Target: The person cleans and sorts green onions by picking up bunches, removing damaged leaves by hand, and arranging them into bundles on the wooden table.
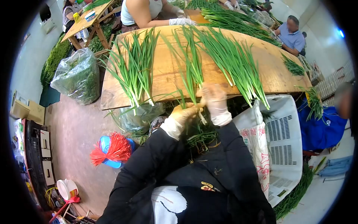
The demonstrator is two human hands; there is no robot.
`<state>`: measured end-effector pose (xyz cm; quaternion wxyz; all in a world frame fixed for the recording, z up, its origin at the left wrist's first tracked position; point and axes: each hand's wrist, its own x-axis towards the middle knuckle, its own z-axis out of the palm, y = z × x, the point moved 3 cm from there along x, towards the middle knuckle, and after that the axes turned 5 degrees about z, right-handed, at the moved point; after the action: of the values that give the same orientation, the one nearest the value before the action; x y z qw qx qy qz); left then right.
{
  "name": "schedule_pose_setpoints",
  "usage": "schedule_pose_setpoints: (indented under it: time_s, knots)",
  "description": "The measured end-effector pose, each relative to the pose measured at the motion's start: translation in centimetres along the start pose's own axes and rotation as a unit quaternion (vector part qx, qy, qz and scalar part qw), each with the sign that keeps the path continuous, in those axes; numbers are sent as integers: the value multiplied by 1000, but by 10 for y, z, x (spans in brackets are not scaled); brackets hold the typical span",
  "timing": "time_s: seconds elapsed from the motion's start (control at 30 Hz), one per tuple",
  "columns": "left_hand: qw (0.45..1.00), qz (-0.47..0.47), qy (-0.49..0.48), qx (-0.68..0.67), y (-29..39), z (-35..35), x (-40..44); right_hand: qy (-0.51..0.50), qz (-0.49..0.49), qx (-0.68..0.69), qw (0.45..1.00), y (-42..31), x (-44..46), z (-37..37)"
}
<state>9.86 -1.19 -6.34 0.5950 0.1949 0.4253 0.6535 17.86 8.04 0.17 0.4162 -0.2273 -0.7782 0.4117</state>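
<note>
At the table's near edge, my gloved left hand (pixel 185 113) is closed around the stem ends of a few garlic chives (pixel 192 63). Their green leaves lie away from me across the wood. My gloved right hand (pixel 214 100) is just beside it, at the same stems. It is smeared by motion, so its grip cannot be told. Pale stem pieces show under my fingers. A bunch of chives (pixel 136 63) lies to the left on the table, and a larger pile of chives (pixel 238 63) lies to the right, stems toward me.
The wooden table (pixel 167 80) spans the front. A white plastic crate (pixel 285 138) with a printed sack (pixel 257 149) stands at my right. Red ties (pixel 113 149) lie over a blue stool at left, near a clear bag of greens (pixel 79 76). A co-worker's arm (pixel 140 13) is across the table.
</note>
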Motion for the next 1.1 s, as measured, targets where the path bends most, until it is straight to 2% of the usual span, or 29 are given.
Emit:
schedule_pose_setpoints:
  time_s: [0.03, 0.07, 0.13, 0.17, 0.23, 0.27, 0.33, 0.37, 0.47, 0.5, 0.53, 0.57, 0.6, 0.63, 0.67, 0.73, 0.77, 0.8, 0.83, 0.87, 0.9, 0.93, 0.97, 1.0, 1.07, 1.1]
  knots:
    - [1000, -19, -12, 12, 0, 0, -2, 82, 14, 100, 992, 18, 1, -10]
    - [999, -38, -23, 25, 0, -1, -4, 90, 25, 261, 961, 0, 4, -21]
    - [998, -49, -29, 26, -8, -12, -6, 18, 96, 288, 953, -9, -3, -48]
    - [999, -30, -42, 5, -8, -14, -8, -80, 176, 192, 962, -10, -10, -55]
    - [997, 9, -56, -43, -11, -19, -11, -239, 329, 30, 913, -15, -27, -51]
    - [999, -6, 20, -48, -11, -21, -9, -280, 363, 25, 888, -1, -34, -44]
    - [992, 87, -10, -93, -21, -35, 11, -304, 359, 10, 882, 8, -35, -23]
    - [994, 43, 62, -78, -8, -27, 1, -266, 385, 54, 882, 14, -37, -11]
    - [993, -3, 114, -42, 8, -10, -10, -175, 417, 188, 872, 32, -40, 20]
    - [994, 45, 78, -68, 9, -5, -8, -125, 406, 199, 883, 34, -41, 23]
    - [994, 45, 78, -65, 5, -4, -5, -123, 405, 200, 883, 37, -43, 24]
    - [991, 64, 88, -76, 2, -4, -2, -84, 289, 81, 950, 39, -42, 20]
    - [988, 83, 98, -88, 0, -5, 0, -43, 164, -41, 985, 41, -44, 17]
    - [988, 87, 64, -114, 6, 2, -3, -4, 229, 46, 972, 53, -51, 15]
    - [988, 85, 64, -115, 5, 0, 1, 44, 228, 113, 966, 31, -51, 10]
    - [982, 80, 136, -100, 5, -7, 12, 17, 332, 186, 925, 14, -62, -8]
    - [984, 104, 113, -90, 13, 0, 7, -90, 313, 125, 937, 14, -71, -20]
    - [984, 104, 114, -90, 12, -2, 9, -135, 348, 169, 912, 10, -85, -28]
    - [984, 109, 134, -53, 9, -6, 13, -229, 303, 121, 917, 9, -96, -37]
    - [982, 113, 153, -15, 7, -10, 17, -244, 352, 160, 889, 12, -111, -44]
    - [983, 121, 130, -36, 7, -13, 20, -313, 363, 124, 869, 26, -129, -50]
    - [984, 128, 107, -57, 8, -17, 21, -385, 366, 29, 847, 33, -142, -57]
    - [988, 103, 110, -38, 16, -15, 14, -477, 414, -68, 773, 49, -160, -64]
    - [987, 118, 96, -48, 17, -16, 14, -557, 451, -162, 678, 60, -174, -72]
    - [986, 126, 87, -62, 23, -10, 9, -577, 396, -262, 664, 46, -157, -88]
    - [986, 126, 87, -60, 26, -7, 5, -473, 404, -219, 752, 38, -140, -94]
